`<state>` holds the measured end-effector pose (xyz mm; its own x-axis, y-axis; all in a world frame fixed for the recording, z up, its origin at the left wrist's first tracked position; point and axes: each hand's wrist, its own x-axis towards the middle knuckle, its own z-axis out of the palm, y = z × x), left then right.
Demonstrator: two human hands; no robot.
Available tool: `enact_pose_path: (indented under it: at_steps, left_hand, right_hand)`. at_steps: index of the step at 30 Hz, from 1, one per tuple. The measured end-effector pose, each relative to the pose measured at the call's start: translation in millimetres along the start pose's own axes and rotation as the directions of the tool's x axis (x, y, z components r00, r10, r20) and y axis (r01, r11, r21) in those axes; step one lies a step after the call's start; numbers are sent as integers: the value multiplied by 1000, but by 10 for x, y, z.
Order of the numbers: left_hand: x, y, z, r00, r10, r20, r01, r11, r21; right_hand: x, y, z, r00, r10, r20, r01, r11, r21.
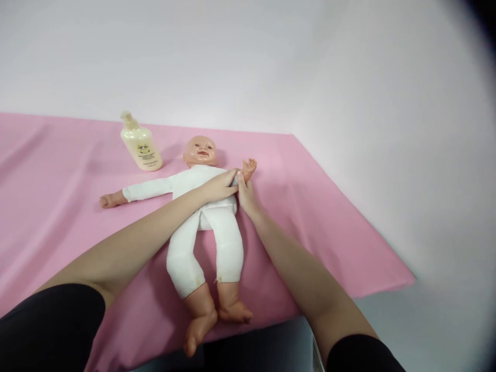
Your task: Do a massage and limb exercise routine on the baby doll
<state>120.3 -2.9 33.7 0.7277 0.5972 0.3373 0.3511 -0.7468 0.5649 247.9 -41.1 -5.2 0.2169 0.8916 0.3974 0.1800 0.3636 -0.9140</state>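
Observation:
A baby doll (189,181) with a white cloth body lies on its back, head away from me and feet toward me. My left hand (221,186) reaches across its chest to the arm on the right side. My right hand (247,195) meets it there from the outer side, thumb up. Both hands are closed around that doll's arm, just below its small plastic hand (249,168). Most of the gripped sleeve is hidden by my fingers. The doll's other arm (149,190) stretches out to the left.
A pale yellow pump bottle (141,150) stands left of the doll's head. Pink cloth (310,206) covers the table, with creases at the left. White walls rise behind and to the right. The table's front edge runs just beyond the doll's feet.

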Motion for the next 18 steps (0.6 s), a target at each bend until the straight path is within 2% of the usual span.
enact_pose_path:
  at_steps: [10,18]
  left_hand:
    - [-3,32,-15,999,-24,23,23,1000,8]
    - [0,32,-8,1000,13,21,-12,999,-30]
  right_hand:
    - [-1,30,-14,1000,11,13,-11,1000,-4]
    - [9,36,-23,1000,10,22,-10,1000,0]
